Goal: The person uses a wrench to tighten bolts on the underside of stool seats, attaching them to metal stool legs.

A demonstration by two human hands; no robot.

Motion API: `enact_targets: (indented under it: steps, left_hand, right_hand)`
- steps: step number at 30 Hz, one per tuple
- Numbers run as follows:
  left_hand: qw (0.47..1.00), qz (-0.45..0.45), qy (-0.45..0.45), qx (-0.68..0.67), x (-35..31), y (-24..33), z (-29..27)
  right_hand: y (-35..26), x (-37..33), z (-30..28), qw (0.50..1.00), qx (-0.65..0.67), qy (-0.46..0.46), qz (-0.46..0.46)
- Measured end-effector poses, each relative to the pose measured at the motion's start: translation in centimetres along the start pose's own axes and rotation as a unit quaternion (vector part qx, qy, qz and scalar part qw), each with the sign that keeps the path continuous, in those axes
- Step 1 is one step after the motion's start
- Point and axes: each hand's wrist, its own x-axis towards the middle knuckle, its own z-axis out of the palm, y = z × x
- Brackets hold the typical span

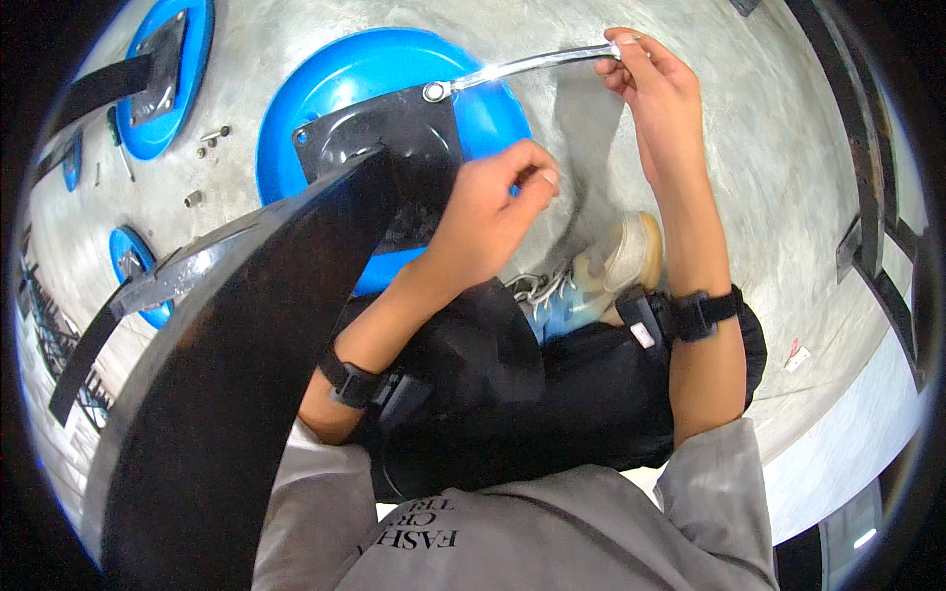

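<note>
A silver wrench [537, 65] reaches rightward from a bolt at the far right corner of a black metal plate [414, 187]. Its ring end sits around the bolt head. My right hand [662, 84] is closed on the wrench's free end, thumb and fingers pinching it. The plate lies on a round blue disc [335, 74], and a wide black post [227, 325] rises from it toward me. Over the plate's right edge is my left hand [498, 212], fingers curled in and apart from the wrench; anything in its palm is hidden.
More blue discs, one with a plate and post [182, 69], another smaller-looking [128, 256], stand on the left. Small metal pieces [207, 143] and a screwdriver [120, 143] lie on the concrete floor. Black metal beams [867, 177] run along the right. My shoe [631, 251] is near the disc.
</note>
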Motion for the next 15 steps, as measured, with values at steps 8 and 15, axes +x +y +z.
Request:
enact_targets:
  steps: [8, 15]
  left_hand:
    - [0.938, 0.173, -0.07, 0.292, -5.9, 4.8, 2.1]
    - [0.937, 0.172, -0.084, 0.291, -15.3, 8.8, 0.8]
  right_hand:
    - [1.0, 3.3, 1.2, 0.969, 0.098, -0.052, 0.219]
    - [-3.8, 8.4, 7.4, 0.986, -0.105, -0.127, 0.03]
